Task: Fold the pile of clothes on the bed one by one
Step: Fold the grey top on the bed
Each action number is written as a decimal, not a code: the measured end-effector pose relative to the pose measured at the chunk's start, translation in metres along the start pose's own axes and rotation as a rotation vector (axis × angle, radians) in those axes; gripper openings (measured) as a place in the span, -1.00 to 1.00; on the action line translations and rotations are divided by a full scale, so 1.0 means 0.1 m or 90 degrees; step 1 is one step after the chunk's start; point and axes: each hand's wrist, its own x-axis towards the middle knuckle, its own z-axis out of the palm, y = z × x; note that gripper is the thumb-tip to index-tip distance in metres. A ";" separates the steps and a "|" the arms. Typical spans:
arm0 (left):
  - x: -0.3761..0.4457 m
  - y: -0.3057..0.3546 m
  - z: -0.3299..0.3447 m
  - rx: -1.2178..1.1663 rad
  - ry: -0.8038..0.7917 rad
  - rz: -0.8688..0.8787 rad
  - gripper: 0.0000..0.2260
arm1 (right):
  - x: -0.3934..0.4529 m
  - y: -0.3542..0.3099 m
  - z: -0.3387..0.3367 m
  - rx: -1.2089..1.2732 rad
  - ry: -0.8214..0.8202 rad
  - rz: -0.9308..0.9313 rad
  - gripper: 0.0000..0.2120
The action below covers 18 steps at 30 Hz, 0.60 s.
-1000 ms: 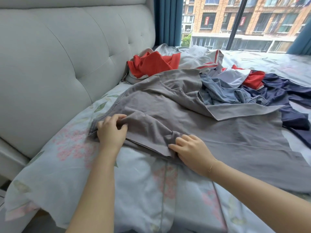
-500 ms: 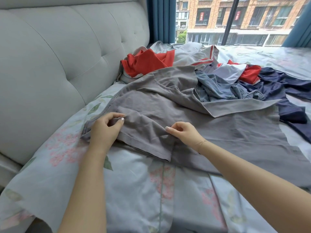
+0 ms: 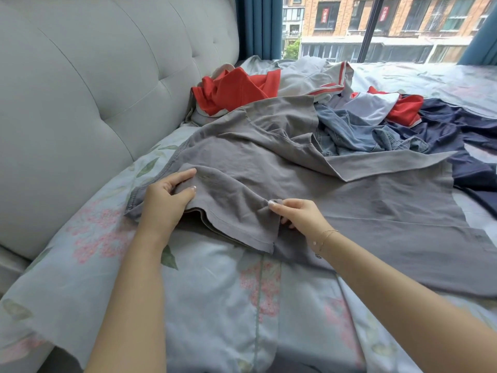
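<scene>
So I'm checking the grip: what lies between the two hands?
In the head view, only the gray shirt's sleeve spans between the left hand and right hand; both pinch its fabric.

Two bare forearms in view, no sleeves visible on either up to the frame edge. Left hand (image 3: 164, 208): no rings or bands seen; nails short, pale polish. Right hand (image 3: 301, 216): pale polished nails; thin gold chain bracelet (image 3: 326, 236) just behind the hand at the wrist, with a small dangling charm
</scene>
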 end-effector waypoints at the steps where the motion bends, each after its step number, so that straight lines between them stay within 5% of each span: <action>1: 0.00 -0.01 0.00 0.002 0.002 -0.001 -0.65 | 0.04 0.01 0.02 0.087 0.024 0.028 -0.81; 4: 0.01 -0.05 -0.02 0.078 0.000 0.001 -0.64 | 0.14 0.05 0.05 0.277 0.070 0.117 -0.89; 7: 0.02 -0.12 -0.02 0.259 -0.010 0.032 -0.55 | 0.12 0.11 0.05 0.232 0.069 0.096 -0.94; 12: -0.08 -0.03 -0.09 0.443 0.133 0.053 -0.47 | -0.12 0.28 -0.09 -0.235 0.169 -0.172 -0.69; 15: -0.23 0.02 -0.18 0.447 0.276 0.002 -0.41 | -0.47 0.41 -0.25 -0.442 0.114 -0.386 -0.67; 18: -0.37 -0.08 -0.33 0.377 0.295 -0.077 -0.36 | -0.74 0.61 -0.47 -0.709 -0.006 -0.394 -0.42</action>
